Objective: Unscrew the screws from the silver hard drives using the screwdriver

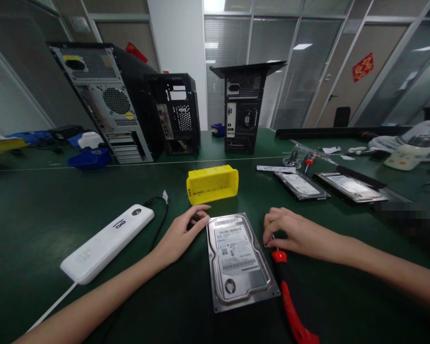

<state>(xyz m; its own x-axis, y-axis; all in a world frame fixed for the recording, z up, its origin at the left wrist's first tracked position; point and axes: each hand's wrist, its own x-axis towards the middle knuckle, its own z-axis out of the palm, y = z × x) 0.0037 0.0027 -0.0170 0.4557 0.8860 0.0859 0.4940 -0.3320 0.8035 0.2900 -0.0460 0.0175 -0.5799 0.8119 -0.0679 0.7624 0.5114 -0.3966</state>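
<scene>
A silver hard drive [238,263] lies label up on the green table in front of me. My left hand [186,229] rests at its upper left corner, the thumb touching the edge and the loosely bent fingers apart from the thumb. To the right of the drive, my right hand [283,229] is closed in a pinch around the thin metal shaft of a screwdriver. The screwdriver's red and black handle [286,291] points back toward me along the drive's right side. Its tip is hidden by my fingers.
A yellow bin [213,185] sits just beyond the drive. On the left is a white power strip [109,243] with cables. Two more hard drives, one nearer [301,185] and another [351,186], lie right. Computer cases [136,95] stand along the back.
</scene>
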